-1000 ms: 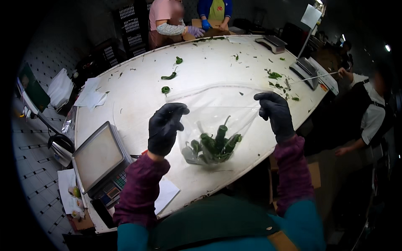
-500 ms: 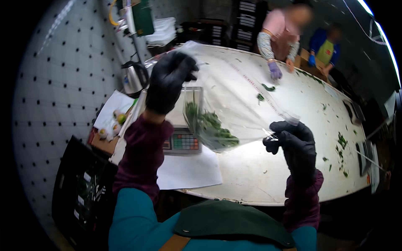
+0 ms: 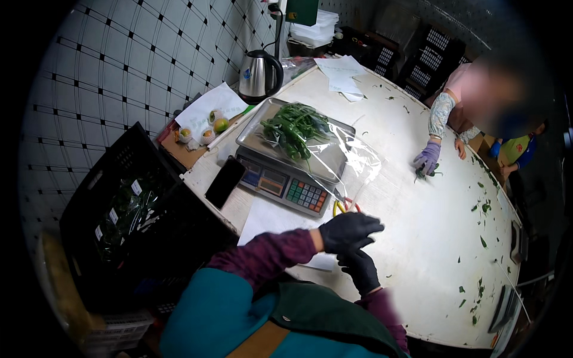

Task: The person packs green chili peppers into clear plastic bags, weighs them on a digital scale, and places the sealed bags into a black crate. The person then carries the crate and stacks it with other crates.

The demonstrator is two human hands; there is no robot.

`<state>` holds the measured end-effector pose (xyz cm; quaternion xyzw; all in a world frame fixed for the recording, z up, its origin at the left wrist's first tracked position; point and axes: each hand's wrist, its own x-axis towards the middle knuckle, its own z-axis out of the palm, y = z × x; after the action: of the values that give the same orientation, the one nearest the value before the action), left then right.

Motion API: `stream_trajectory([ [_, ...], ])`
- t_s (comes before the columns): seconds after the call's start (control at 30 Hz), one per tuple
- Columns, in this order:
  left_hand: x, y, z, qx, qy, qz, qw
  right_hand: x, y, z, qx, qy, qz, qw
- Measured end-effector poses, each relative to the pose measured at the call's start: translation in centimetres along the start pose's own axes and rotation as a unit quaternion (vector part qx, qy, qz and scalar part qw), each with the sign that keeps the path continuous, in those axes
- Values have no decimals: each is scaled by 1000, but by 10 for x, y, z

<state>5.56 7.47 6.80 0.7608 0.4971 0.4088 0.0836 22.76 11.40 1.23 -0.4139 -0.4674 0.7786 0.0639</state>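
Head view: pepper bag (image 3: 298,128) now on scale (image 3: 277,181), released.

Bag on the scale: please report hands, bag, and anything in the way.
Left hand and right hand close together, both off the bag. Bag of green vegetables on scale. Scissors between scale and left hand.

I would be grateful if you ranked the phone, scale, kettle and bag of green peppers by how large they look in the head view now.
Largest to smallest, as they look:
1. Scale
2. Bag of green peppers, counting its clear part
3. Kettle
4. Phone
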Motion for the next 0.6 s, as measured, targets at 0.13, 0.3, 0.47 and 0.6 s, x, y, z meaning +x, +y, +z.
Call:
stream_trajectory([
  [0.13, -61, 6, 7, 132, 57, -92, 985, -9, 48, -44, 119, 60, 16, 991],
  [0.3, -74, -4, -12, 94, 269, -225, 932, -6, 109, -80, 296, 41, 23, 954],
  [0.47, -80, -37, 4, -409, 303, -477, 716, -10, 91, -52, 261, 6, 13, 965],
  [0.6, -49, -36, 14, -516, 261, -523, 627, -7, 84, -52, 213, 32, 1, 977],
])
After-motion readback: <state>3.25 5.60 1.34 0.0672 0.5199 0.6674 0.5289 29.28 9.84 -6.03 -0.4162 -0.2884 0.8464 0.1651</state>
